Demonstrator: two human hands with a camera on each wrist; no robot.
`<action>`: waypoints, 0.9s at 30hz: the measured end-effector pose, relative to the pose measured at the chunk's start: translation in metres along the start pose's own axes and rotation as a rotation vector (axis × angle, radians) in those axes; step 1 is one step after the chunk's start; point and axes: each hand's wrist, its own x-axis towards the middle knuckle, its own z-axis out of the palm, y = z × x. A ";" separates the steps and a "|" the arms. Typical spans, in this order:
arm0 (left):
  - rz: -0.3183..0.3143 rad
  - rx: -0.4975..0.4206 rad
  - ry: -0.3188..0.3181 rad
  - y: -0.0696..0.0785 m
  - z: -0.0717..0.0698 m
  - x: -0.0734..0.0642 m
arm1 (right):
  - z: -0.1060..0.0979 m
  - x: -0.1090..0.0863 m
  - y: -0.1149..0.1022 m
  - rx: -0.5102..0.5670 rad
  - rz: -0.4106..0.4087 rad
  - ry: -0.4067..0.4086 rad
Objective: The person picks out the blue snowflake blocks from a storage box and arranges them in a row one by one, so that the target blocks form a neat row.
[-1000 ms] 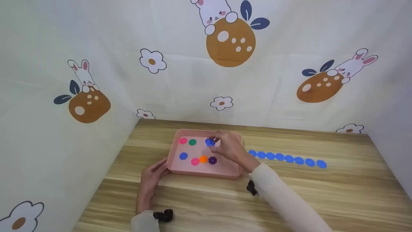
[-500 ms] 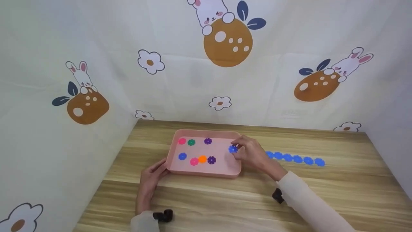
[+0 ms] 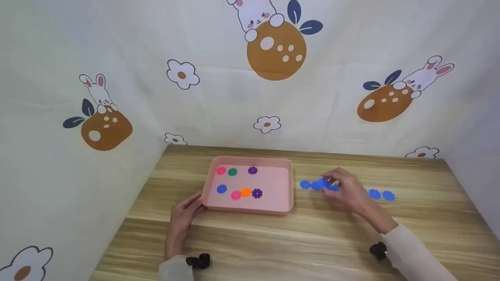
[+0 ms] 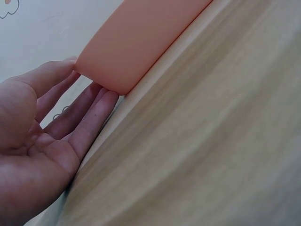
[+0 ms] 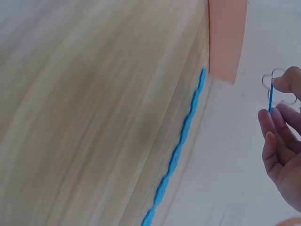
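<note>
My right hand [image 3: 349, 194] pinches a blue flower-shaped plastic disc [image 3: 322, 183] by its edge, above a row of blue flower discs [image 3: 375, 194] on the table. In the right wrist view, the pinched disc [image 5: 271, 96] is seen edge-on between thumb and fingertips, apart from the row [image 5: 174, 160]. My left hand [image 3: 183, 214] holds the near left corner of a pink tray [image 3: 275, 183]. The left wrist view has the thumb at the tray's [image 4: 136, 42] rim and fingers at its bottom edge. Part of the row is hidden behind the right hand.
Inside the tray lie a blue disc [image 3: 222, 189], an orange disc [image 3: 245, 192], a green disc [image 3: 232, 171], two pink and two purple ones. A patterned cloth [image 3: 218, 105] hangs behind and beside the wooden table [image 3: 250, 238].
My right hand has carried the blue disc from inside the tray rightward, out past its right rim and over the blue row. My left hand stays at the tray corner.
</note>
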 end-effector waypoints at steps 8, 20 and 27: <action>-0.027 0.056 0.013 0.002 -0.002 -0.003 | -0.032 -0.023 0.028 -0.105 0.033 0.032; -0.032 0.057 0.003 0.003 0.000 -0.003 | -0.077 -0.051 0.067 -0.185 0.130 0.089; -0.011 0.018 -0.003 0.003 0.001 -0.001 | -0.093 -0.062 0.089 -0.222 0.178 0.096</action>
